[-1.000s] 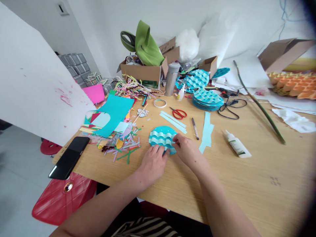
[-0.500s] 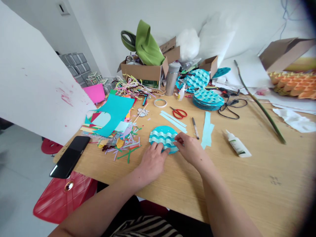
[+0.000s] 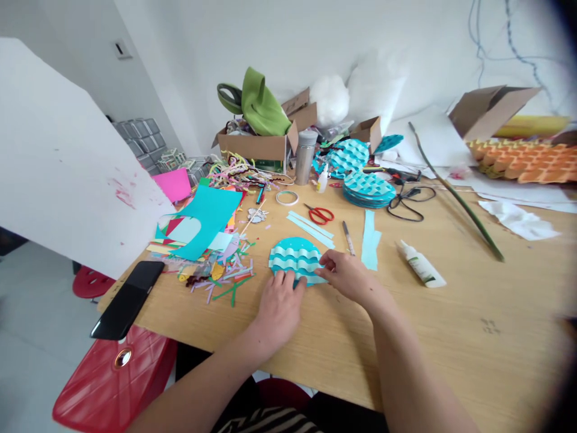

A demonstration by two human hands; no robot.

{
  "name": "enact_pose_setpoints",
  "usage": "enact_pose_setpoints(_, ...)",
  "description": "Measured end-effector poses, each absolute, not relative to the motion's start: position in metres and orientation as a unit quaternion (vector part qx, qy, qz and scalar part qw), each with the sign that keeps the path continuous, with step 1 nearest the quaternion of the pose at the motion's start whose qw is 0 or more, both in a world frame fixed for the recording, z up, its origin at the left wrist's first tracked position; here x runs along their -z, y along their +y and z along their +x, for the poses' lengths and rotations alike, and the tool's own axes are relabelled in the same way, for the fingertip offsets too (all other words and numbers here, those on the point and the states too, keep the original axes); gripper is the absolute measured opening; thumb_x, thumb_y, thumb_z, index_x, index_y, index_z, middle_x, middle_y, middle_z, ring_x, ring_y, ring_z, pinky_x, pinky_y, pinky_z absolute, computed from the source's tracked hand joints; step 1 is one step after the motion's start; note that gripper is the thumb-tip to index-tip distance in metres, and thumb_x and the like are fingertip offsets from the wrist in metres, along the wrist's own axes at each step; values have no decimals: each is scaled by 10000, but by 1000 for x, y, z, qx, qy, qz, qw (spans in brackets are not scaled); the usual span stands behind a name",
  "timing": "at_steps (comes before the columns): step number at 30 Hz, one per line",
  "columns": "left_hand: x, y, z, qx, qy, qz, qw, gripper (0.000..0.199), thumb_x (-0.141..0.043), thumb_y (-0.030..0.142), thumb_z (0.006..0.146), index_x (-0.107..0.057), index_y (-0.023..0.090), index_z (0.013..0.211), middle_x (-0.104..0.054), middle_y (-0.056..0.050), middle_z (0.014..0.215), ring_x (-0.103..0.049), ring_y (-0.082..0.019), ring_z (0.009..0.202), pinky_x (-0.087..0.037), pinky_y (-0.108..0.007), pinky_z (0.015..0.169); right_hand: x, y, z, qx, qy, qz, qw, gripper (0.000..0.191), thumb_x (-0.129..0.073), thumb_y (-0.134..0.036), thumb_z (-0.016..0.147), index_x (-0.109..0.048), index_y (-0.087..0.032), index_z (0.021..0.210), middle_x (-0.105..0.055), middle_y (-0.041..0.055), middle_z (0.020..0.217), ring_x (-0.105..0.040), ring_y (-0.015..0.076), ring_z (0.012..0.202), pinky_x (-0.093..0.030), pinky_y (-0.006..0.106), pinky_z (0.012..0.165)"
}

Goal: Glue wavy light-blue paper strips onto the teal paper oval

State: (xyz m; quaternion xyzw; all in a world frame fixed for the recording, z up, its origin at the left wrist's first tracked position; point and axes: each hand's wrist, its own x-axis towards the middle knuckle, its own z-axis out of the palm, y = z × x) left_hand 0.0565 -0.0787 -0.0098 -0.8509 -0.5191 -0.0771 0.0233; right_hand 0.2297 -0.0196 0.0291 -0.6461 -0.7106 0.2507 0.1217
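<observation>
A round blue paper disc [image 3: 295, 243] lies on the table in front of me, with wavy pale-blue paper strips [image 3: 295, 263] raised in rows across it. My left hand [image 3: 280, 304] rests palm down over the disc's lower edge, fingertips pressing on the lowest strip. At the disc's right edge, my right hand [image 3: 349, 275] pinches the end of that pale strip between thumb and fingers. The fingers hide part of the lowest row. Loose pale-blue strips [image 3: 370, 240], a pen [image 3: 348, 237] and red-handled scissors [image 3: 320, 214] lie just beyond my hands.
A glue bottle [image 3: 424, 264] lies to the right. Behind it are a stack of finished discs [image 3: 369, 189], a black cable [image 3: 412, 204] and a green stick [image 3: 455, 192]. Coloured paper [image 3: 211, 210], scraps and a phone [image 3: 128, 300] occupy the left. A steel flask [image 3: 306, 159] stands behind.
The camera view has shifted, so the table sits slightly lower and further left. My left fingers rest nearer the disc's lower edge; my right hand still pinches at its right edge.
</observation>
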Motion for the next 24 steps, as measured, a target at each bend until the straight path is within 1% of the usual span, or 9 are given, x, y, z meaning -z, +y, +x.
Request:
enact_pose_setpoints(4, 9, -79, 57, 79, -518, -852, 23, 386, -479, 114, 875, -550, 186, 1247, -547, -96, 1018, -495, -268, 969, -489, -420, 816, -34, -23, 235, -290, -706, -639, 101, 70, -627, -157, 818, -640, -175, 885, -708, 19, 744, -625, 129, 599, -400, 231, 567)
enact_pose_setpoints(6, 8, -79, 57, 78, -516, -853, 21, 395, -476, 115, 875, -545, 184, 1258, -547, -96, 1021, -496, -269, 973, -490, -427, 830, -35, -24, 238, -304, -704, -635, 97, 118, -600, -99, 800, -640, -174, 882, -701, 6, 714, -620, 121, 582, -397, 226, 561)
enact_pose_setpoints(9, 7, -78, 57, 69, -518, -853, 10, 430, -471, 99, 862, -538, 187, 1278, -549, -99, 1032, -499, -267, 978, -489, -430, 848, -33, -22, 240, -308, -708, -626, 105, 200, -566, -34, 757, -647, -164, 886, -691, 3, 700, -625, 124, 606, -402, 222, 582)
enact_pose_setpoints(13, 5, -77, 57, 67, -516, -854, -11, 505, -468, 71, 834, -505, 177, 1327, -548, -105, 1048, -501, -270, 1010, -474, -428, 897, -27, -18, 241, -317, -715, -611, 122, 240, -551, -12, 724, -657, -156, 884, -683, 9, 702, -634, 131, 630, -412, 221, 605)
enact_pose_setpoints(18, 3, -75, 53, 73, -507, -858, -23, 565, -477, 82, 816, -444, 168, 1373, -563, -104, 1083, -505, -279, 1032, -462, -423, 911, -22, -16, 241, -349, -712, -590, 152, 238, -536, -14, 731, -644, -163, 883, -660, -19, 662, -628, 114, 598, -429, 204, 595)
enact_pose_setpoints(21, 1, -72, 51, 76, -508, -857, -29, 532, -471, 105, 850, -435, 193, 1373, -587, -88, 1078, -518, -270, 1029, -463, -408, 897, -19, -15, 242, -376, -701, -576, 186, 228, -530, -9, 732, -634, -158, 869, -634, -30, 627, -614, 106, 561, -430, 201, 568)
enact_pose_setpoints(24, -2, -71, 50, 82, -514, -853, -28, 429, -477, 163, 900, -475, 196, 1328, -602, -83, 1075, -536, -263, 1011, -473, -403, 869, -19, -15, 242, -377, -697, -578, 196, 214, -543, -10, 724, -632, -156, 853, -625, -28, 614, -614, 115, 569, -430, 205, 559)
